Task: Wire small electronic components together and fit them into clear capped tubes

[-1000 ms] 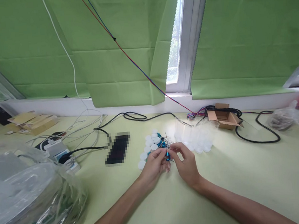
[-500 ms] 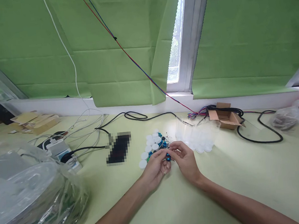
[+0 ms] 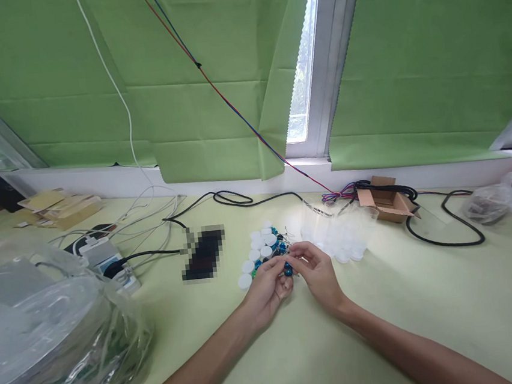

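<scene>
Fingertips of my left hand and my right hand meet over the table, pinching a small shiny blue bead-like piece between them. Its exact kind is too small to make out, and the fingers cover part of it. Just beyond my hands lies a cluster of round white caps mixed with more small blue and green pieces and thin metal bits. To the right of that, close to my right hand, sits a group of clear plastic cups or lids.
A plastic-wrapped reel fills the left front. Behind it are a power strip with cables and a pixelated dark object. An open cardboard box, a black cable and a plastic bag lie at the back right.
</scene>
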Demonstrator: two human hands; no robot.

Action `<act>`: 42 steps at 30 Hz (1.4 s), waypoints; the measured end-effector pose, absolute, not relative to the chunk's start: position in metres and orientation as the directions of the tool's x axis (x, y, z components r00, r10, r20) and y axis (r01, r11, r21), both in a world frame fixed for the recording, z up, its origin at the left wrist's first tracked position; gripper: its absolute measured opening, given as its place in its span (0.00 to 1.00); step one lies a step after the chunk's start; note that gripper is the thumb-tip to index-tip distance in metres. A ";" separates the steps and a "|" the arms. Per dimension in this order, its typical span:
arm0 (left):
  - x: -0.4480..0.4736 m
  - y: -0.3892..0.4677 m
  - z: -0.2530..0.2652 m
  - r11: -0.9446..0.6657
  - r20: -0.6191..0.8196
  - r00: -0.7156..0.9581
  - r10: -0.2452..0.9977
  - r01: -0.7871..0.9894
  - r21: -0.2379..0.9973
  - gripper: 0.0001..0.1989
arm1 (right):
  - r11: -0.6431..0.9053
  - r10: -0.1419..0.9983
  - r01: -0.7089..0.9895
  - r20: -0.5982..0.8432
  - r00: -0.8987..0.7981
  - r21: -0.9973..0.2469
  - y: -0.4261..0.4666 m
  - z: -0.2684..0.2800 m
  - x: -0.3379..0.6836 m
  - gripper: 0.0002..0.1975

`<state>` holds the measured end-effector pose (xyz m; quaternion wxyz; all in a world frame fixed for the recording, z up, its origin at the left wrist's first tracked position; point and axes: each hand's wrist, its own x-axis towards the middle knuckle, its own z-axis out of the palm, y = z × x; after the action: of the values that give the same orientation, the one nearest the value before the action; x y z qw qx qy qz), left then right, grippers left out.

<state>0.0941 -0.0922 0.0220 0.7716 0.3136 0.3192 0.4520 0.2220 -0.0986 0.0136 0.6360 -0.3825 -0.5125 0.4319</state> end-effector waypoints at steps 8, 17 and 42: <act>0.095 -0.093 0.021 0.378 -0.182 0.394 0.901 -0.505 0.776 0.08 | 0.293 0.954 -0.191 0.275 0.116 -0.937 -0.098 0.015 0.221 0.12; 0.096 -0.094 0.023 0.384 -0.208 0.371 0.905 -0.504 0.773 0.08 | 0.279 0.957 -0.206 0.255 0.136 -0.938 -0.099 0.017 0.221 0.12; 0.094 -0.092 0.021 0.330 -0.144 0.360 0.922 -0.533 0.779 0.11 | 0.389 0.919 -0.102 0.378 0.117 -0.915 -0.106 0.018 0.221 0.09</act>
<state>0.0940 -0.0922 0.0214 0.7584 0.3238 0.2997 0.4797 0.2210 -0.1063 0.0179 0.6413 -0.3833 -0.5324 0.3979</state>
